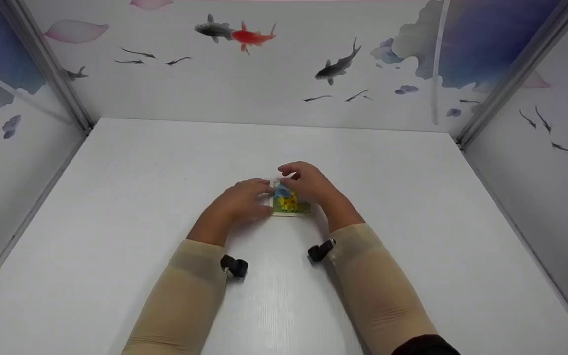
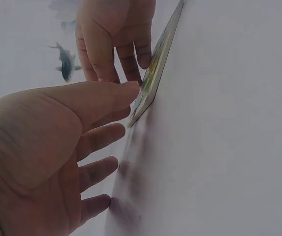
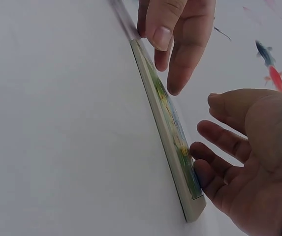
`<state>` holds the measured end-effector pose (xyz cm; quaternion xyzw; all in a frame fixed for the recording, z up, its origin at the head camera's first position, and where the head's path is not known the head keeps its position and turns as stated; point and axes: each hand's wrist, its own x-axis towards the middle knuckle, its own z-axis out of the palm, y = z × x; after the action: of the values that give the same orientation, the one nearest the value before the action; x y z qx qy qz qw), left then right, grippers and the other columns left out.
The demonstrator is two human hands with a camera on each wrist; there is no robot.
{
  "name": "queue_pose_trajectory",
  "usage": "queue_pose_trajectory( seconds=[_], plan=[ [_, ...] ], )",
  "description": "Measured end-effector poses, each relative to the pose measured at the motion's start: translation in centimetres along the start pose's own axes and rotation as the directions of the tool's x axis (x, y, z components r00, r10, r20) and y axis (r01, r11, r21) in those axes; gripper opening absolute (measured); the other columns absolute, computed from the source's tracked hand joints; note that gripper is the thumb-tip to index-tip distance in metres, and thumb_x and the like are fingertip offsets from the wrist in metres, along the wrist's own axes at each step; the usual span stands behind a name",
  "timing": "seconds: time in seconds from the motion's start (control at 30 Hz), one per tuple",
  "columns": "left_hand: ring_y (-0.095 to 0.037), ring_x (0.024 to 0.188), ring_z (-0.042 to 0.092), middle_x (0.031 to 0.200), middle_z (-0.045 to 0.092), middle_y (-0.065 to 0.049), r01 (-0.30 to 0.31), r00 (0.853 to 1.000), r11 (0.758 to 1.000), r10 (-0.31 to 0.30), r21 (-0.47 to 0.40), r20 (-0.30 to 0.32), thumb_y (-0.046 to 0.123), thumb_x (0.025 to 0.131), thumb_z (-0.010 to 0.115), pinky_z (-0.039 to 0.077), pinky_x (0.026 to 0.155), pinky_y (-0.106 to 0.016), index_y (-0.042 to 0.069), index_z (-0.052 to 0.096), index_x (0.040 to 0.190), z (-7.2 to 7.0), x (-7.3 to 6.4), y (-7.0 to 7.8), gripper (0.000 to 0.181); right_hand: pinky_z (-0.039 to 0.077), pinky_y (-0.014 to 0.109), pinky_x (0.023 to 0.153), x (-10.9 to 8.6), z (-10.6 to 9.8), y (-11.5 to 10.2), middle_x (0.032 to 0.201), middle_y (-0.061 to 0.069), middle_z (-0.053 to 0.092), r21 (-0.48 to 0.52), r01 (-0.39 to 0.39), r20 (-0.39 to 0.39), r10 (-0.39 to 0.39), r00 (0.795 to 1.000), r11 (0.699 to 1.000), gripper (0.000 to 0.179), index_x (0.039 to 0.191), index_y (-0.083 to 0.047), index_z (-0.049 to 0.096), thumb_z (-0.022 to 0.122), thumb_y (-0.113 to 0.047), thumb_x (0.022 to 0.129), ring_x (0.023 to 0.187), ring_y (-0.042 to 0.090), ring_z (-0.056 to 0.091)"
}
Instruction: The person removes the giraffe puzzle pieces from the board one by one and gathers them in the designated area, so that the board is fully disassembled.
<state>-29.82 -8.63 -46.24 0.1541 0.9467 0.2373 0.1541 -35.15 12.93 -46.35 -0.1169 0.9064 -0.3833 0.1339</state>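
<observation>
A small flat picture board (image 1: 291,204) with a yellow animal on green and blue lies on the white table (image 1: 412,207). My left hand (image 1: 242,199) lies at its left side, fingers spread and relaxed, and the thumb tip (image 2: 131,89) touches the board's edge (image 2: 153,81). My right hand (image 1: 308,182) hovers over the board's far right part with loosely bent fingers. Its lower fingertips (image 3: 200,150) touch the picture face (image 3: 172,130). Nothing is pinched in either hand. In the right wrist view the left hand's fingers (image 3: 163,34) sit at the board's far end.
White walls printed with fish and petals (image 1: 244,34) close off the table at the back and both sides, with metal posts (image 1: 47,64) at the corners. Black wrist cameras (image 1: 234,266) (image 1: 321,250) sit on both beige sleeves.
</observation>
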Motion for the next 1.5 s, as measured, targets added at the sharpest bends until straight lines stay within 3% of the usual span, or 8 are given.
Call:
queue_pose_trajectory(
  seconds=[0.27, 0.53, 0.87, 1.23, 1.5],
  plan=[
    [-0.027, 0.165, 0.031, 0.172, 0.042, 0.006, -0.035, 0.999, 0.998, 0.035, 0.045, -0.007, 0.037, 0.101, 0.071, 0.026, 0.134, -0.058, 0.026, 0.063, 0.150, 0.12, -0.09, 0.10, 0.051, 0.052, 0.044, 0.117, 0.17, 0.02, 0.08, 0.137, 0.001, 0.064, -0.036, -0.039, 0.046, 0.040, 0.998, 0.999, 0.037, 0.141, -0.022, 0.069, 0.070, -0.029, 0.104, 0.128, 0.022, 0.060],
    [-0.027, 0.164, 0.031, 0.172, 0.043, 0.007, -0.039, 0.999, 0.999, 0.040, 0.035, -0.010, 0.036, 0.102, 0.069, 0.026, 0.133, -0.060, 0.028, 0.063, 0.150, 0.11, -0.26, -0.03, 0.049, 0.051, 0.045, 0.118, 0.15, 0.31, 0.14, 0.136, 0.002, 0.060, -0.102, 0.022, 0.093, -0.012, 0.996, 0.995, 0.036, 0.136, -0.017, 0.072, 0.076, -0.025, 0.101, 0.125, 0.022, 0.060],
    [-0.025, 0.163, 0.034, 0.171, 0.043, 0.007, -0.077, 0.997, 0.996, 0.078, 0.048, -0.016, 0.037, 0.103, 0.068, 0.029, 0.133, -0.058, 0.033, 0.059, 0.154, 0.12, -0.41, -0.27, 0.053, 0.046, 0.047, 0.123, 0.04, 0.30, -0.07, 0.145, 0.002, 0.054, -0.199, 0.069, 0.131, -0.043, 0.990, 0.978, 0.040, 0.139, -0.020, 0.071, 0.075, -0.030, 0.101, 0.136, 0.023, 0.053],
    [-0.025, 0.162, 0.037, 0.169, 0.046, 0.008, -0.058, 0.998, 0.997, 0.060, 0.045, -0.036, 0.038, 0.102, 0.071, 0.030, 0.132, -0.060, 0.032, 0.061, 0.152, 0.29, -0.36, 0.00, 0.051, 0.045, 0.049, 0.123, 0.19, 0.56, -0.33, 0.147, 0.002, 0.051, -0.218, 0.032, 0.132, -0.003, 0.991, 0.975, 0.042, 0.140, -0.020, 0.067, 0.075, -0.028, 0.100, 0.139, 0.024, 0.048],
    [-0.025, 0.162, 0.037, 0.169, 0.046, 0.008, -0.055, 0.998, 0.998, 0.056, 0.044, -0.029, 0.039, 0.102, 0.070, 0.031, 0.132, -0.057, 0.030, 0.063, 0.150, 0.12, -0.51, -0.04, 0.049, 0.047, 0.048, 0.122, 0.32, 0.66, -0.34, 0.144, 0.002, 0.052, -0.159, 0.012, 0.121, 0.007, 0.993, 0.987, 0.041, 0.139, -0.021, 0.063, 0.075, -0.026, 0.100, 0.134, 0.023, 0.051]
  ],
)
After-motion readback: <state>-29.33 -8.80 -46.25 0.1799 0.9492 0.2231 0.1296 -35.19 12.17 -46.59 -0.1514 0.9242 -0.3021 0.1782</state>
